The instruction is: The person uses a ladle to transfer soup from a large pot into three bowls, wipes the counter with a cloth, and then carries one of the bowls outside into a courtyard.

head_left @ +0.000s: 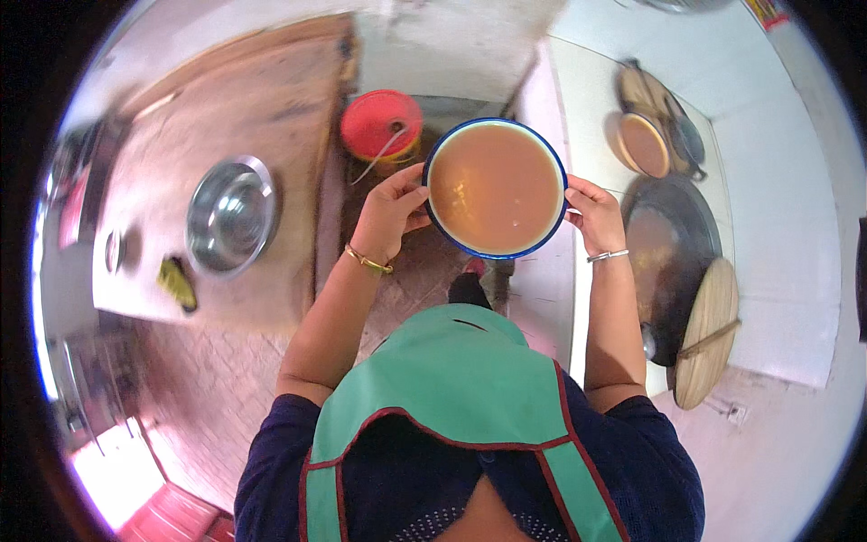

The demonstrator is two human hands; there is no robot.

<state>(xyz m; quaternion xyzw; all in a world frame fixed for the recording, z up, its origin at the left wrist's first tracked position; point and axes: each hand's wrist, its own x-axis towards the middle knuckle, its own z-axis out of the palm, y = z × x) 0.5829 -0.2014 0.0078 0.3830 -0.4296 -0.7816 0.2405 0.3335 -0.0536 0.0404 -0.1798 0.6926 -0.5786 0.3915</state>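
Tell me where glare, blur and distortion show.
In the head view, the lower-left patch is blown out; the metal bowl glints; yellowish glare spots the liquid in the blue-rimmed basin; the table looks smeared, its edges bowed.

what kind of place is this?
Probably a home kitchen: there's a large dark wok on the right, a round wooden lid beside it, and a shiny metal bowl on the left-hand table.

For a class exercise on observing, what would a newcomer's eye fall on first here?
Probably the blue-rimmed basin of brownish liquid, gripped by the left hand and right hand at opposite sides, above the picture's centre. Next comes the green apron below it, then the large dark pan at right.
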